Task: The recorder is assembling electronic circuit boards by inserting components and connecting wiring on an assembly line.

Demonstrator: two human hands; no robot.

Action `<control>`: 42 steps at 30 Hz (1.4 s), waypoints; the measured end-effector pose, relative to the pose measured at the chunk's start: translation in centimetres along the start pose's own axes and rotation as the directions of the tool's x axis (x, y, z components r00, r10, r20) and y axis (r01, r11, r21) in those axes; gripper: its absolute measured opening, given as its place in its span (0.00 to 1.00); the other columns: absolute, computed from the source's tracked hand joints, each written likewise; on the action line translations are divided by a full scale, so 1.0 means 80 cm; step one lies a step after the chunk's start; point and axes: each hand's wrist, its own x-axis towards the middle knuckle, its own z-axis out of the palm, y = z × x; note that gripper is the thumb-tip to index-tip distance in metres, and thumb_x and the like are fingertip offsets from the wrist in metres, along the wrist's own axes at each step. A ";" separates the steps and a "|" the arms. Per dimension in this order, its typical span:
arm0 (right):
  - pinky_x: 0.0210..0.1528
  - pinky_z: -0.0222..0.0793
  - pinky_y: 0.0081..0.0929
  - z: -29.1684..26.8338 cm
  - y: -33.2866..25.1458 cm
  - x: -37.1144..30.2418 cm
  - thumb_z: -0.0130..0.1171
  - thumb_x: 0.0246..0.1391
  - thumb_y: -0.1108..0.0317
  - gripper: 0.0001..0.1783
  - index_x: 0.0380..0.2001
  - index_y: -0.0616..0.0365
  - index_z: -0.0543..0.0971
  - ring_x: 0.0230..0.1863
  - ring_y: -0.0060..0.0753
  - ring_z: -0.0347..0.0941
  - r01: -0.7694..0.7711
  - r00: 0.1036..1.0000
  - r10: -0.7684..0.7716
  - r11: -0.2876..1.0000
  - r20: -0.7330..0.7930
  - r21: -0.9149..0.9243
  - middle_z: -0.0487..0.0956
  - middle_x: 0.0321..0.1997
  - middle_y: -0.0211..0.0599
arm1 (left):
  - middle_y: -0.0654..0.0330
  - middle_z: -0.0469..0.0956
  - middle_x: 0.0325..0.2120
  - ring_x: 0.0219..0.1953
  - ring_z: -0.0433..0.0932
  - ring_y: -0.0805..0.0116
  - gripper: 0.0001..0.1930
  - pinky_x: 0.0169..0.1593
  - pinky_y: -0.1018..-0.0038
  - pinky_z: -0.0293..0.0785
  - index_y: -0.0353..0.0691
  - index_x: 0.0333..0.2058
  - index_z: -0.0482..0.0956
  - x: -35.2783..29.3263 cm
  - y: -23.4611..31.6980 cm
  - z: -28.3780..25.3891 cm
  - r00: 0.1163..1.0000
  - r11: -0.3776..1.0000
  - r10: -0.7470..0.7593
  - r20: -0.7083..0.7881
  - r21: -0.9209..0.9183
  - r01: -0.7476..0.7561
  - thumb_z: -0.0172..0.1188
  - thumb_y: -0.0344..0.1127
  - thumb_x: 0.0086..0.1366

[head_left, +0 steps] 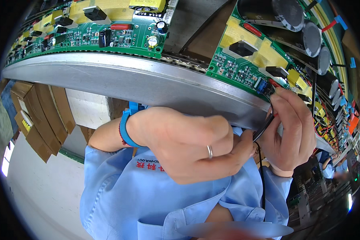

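Note:
My left hand [192,144], with a blue wristband and a ring, is closed, its fingertips pinching a black cable [263,130] in front of my chest. My right hand [290,130] is closed around the upper part of the same cable. Its fingertips press near a small blue connector [263,87] at the near edge of a green circuit board [230,66]. The cable's end is hidden by my right fingers, so I cannot tell whether it sits in the connector. From my hands, a thinner stretch of cable hangs down over my blue shirt.
Another green circuit board [120,38] lies to the left, on the same metal rail [120,74]. Large black capacitors [311,39] stand at the right, among wires with blue terminals [341,22]. Cardboard boxes [42,116] are at the left, below the rail.

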 end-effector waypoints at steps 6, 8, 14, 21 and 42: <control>0.38 0.77 0.31 -0.054 -0.013 -0.009 0.62 0.50 0.83 0.16 0.44 0.66 0.80 0.37 0.41 0.80 -0.094 0.982 0.132 0.962 0.132 -0.257 0.82 0.38 0.44 | 0.67 0.84 0.35 0.21 0.69 0.74 0.06 0.28 0.76 0.58 0.43 0.27 0.82 0.018 -0.003 -0.003 0.979 0.966 -0.202 -0.007 -0.164 0.198 0.64 0.29 0.46; 0.36 0.75 0.31 -0.079 -0.005 -0.012 0.63 0.51 0.80 0.14 0.44 0.66 0.80 0.35 0.41 0.79 -0.072 0.978 0.134 0.937 0.162 -0.343 0.82 0.37 0.42 | 0.61 0.85 0.37 0.23 0.73 0.73 0.09 0.27 0.76 0.58 0.39 0.27 0.80 0.019 -0.001 -0.001 0.956 0.932 -0.292 -0.035 -0.236 0.276 0.66 0.29 0.43; 0.36 0.73 0.31 -0.116 0.015 0.012 0.64 0.47 0.82 0.13 0.38 0.63 0.84 0.34 0.37 0.77 0.311 0.923 -0.100 0.765 0.372 -0.565 0.79 0.33 0.38 | 0.54 0.84 0.30 0.25 0.81 0.69 0.12 0.30 0.77 0.68 0.36 0.29 0.79 0.044 0.001 0.004 0.959 0.922 -0.282 -0.022 -0.282 0.264 0.68 0.32 0.44; 0.33 0.76 0.26 -0.056 0.023 0.017 0.62 0.42 0.87 0.18 0.40 0.68 0.82 0.33 0.39 0.78 0.161 0.974 -0.192 0.959 -0.117 -0.233 0.79 0.35 0.45 | 0.61 0.75 0.25 0.21 0.72 0.72 0.12 0.26 0.77 0.64 0.38 0.29 0.77 0.060 0.011 0.032 0.940 0.948 -0.314 -0.132 -0.098 0.302 0.60 0.33 0.41; 0.41 0.75 0.34 -0.029 0.067 0.015 0.62 0.37 0.88 0.18 0.36 0.67 0.78 0.36 0.42 0.78 0.080 0.984 -0.031 0.958 -0.177 0.275 0.82 0.36 0.49 | 0.58 0.78 0.27 0.23 0.75 0.71 0.11 0.26 0.78 0.69 0.35 0.28 0.83 0.057 0.020 0.057 0.915 0.917 -0.385 -0.121 -0.166 0.364 0.64 0.30 0.41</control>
